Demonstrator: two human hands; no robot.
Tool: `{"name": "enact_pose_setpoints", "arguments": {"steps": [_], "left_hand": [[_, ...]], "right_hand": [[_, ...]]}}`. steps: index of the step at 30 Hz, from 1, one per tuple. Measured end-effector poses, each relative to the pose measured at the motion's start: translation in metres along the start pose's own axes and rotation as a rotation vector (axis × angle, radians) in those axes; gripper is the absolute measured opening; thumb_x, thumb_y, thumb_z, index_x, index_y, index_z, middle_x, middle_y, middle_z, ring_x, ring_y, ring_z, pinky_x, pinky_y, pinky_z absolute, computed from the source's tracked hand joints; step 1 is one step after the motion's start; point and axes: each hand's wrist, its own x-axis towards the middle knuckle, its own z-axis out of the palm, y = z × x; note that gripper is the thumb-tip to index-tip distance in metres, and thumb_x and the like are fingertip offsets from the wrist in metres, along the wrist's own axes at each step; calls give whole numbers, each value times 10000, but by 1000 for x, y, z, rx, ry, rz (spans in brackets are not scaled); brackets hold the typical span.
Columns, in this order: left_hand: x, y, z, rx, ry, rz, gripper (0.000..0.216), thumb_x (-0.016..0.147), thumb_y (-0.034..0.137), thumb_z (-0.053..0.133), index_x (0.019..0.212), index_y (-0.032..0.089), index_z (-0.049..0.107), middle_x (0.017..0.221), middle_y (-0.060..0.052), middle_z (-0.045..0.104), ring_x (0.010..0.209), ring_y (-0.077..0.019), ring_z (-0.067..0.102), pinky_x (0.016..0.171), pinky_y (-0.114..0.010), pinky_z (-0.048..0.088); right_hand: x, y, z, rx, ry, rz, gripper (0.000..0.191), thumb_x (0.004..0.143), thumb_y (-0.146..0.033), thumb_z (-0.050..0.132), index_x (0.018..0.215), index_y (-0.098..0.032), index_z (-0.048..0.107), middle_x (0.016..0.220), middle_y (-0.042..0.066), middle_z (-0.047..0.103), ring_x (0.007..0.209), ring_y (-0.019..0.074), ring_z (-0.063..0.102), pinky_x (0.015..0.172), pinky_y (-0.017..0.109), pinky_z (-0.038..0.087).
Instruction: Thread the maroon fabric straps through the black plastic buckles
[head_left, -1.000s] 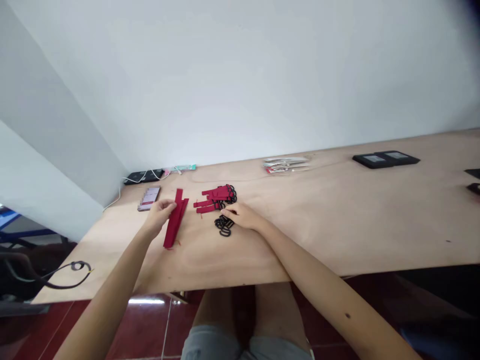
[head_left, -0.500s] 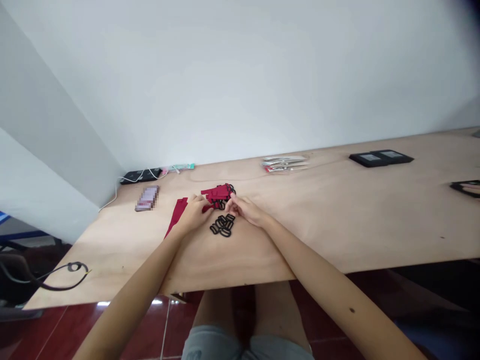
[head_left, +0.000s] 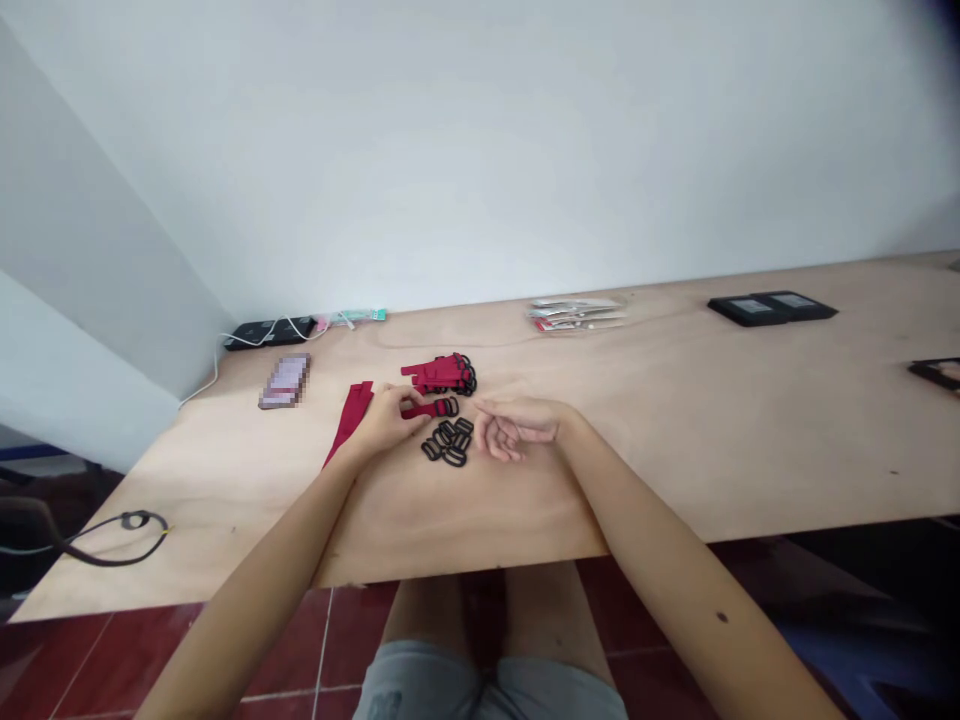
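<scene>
Pinching a short red strap (head_left: 429,410) between thumb and fingers, the left grip (head_left: 384,420) is closed, while a black ring (head_left: 448,408) sits on the strap's far end, clear of the hand. The right grip (head_left: 517,432) stands apart and holds nothing, its fingers loosely curled as it lies on the plywood surface (head_left: 675,450), just beside a heap of loose black rings (head_left: 448,443). This heap lies between the two hands, its rings overlapping. Just above it, a bunch of red straps with black rings at their ends (head_left: 442,375) appears to be the part already done, with several straps and rings paired. Under and beyond the left grip, flat red strips (head_left: 351,420) lie at a slant with no rings visible on them; these and the loose heap seem to be what is left. Exact counts cannot be made out from this view.

Farther out on the surface lie a pixelated flat item (head_left: 285,381), a black device with a white cable (head_left: 270,333), some clear packets (head_left: 576,315), a black folding case (head_left: 772,308) and a coiled black cable (head_left: 127,530). Below the front edge are grey shorts (head_left: 480,690) and a red tile floor (head_left: 352,650).
</scene>
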Motion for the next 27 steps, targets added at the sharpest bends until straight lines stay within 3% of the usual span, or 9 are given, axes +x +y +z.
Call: {"name": "enact_pose_setpoints", "arguments": {"steps": [3, 7, 9, 10, 12, 15, 20, 23, 27], "left_hand": [[1, -2, 0, -22, -40, -24, 234, 708, 313, 912, 854, 207, 762, 947, -84, 737, 912, -259, 666, 892, -396, 540], [3, -3, 0, -63, -47, -16, 235, 778, 306, 865, 958, 196, 762, 983, -86, 752, 900, -236, 686, 863, -375, 555], [4, -1, 0, -105, -19, -5, 242, 808, 305, 846, 1010, 196, 769, 1063, -105, 765, 970, -249, 708, 904, -383, 557], [4, 1, 0, -121, -7, -4, 237, 823, 307, 838, 1021, 195, 772, 1094, -111, 767, 1004, -256, 715, 922, -385, 556], [3, 4, 1, -147, 17, -22, 229, 838, 326, 838, 1012, 189, 781, 1110, -116, 772, 1015, -261, 722, 910, -374, 558], [2, 6, 1, -189, 65, -88, 278, 813, 378, 878, 999, 190, 795, 1054, -100, 778, 877, -228, 718, 781, -333, 551], [3, 1, -1, -359, 112, -184, 372, 760, 410, 930, 1033, 194, 799, 1022, -78, 780, 786, -180, 702, 693, -286, 527], [5, 1, -1, -451, 127, -187, 378, 735, 385, 952, 1018, 177, 809, 1062, -95, 791, 853, -187, 721, 756, -291, 557], [4, 5, 0, -529, 111, -226, 406, 710, 372, 973, 1026, 166, 825, 1126, -120, 801, 949, -217, 746, 829, -314, 586]], "right_hand": [[4, 4, -7, 70, 192, -105, 688, 943, -791, 585, 848, -129, 746, 718, 111, 744, 593, 184, 684, 561, 285, 582], [21, 9, -18, 91, 657, -428, 552, 900, -696, 699, 813, -152, 705, 812, 92, 741, 728, 195, 700, 729, 322, 595], [30, 10, -21, -52, 929, -531, 516, 878, -664, 720, 749, -167, 675, 735, 55, 688, 687, 169, 631, 672, 289, 541], [32, 9, -20, -131, 982, -550, 503, 870, -648, 729, 722, -172, 664, 706, 41, 665, 670, 160, 601, 639, 276, 511], [33, 7, -15, -192, 930, -552, 480, 874, -628, 726, 732, -173, 665, 654, 10, 623, 594, 130, 542, 553, 249, 437], [17, 0, -3, -103, 623, -463, 495, 916, -647, 681, 762, -177, 650, 578, -25, 590, 454, 89, 467, 433, 221, 330], [-21, -9, 6, -250, -65, 77, 598, 843, -714, 759, 775, -120, 755, 604, 80, 730, 409, 134, 592, 384, 233, 446], [-25, -5, 2, -244, 6, 111, 609, 853, -716, 754, 862, -108, 784, 686, 121, 780, 508, 173, 693, 482, 261, 557], [-2, 7, -14, -138, 483, -207, 490, 901, -617, 749, 931, -129, 772, 918, 161, 816, 811, 241, 770, 771, 363, 633]]}}
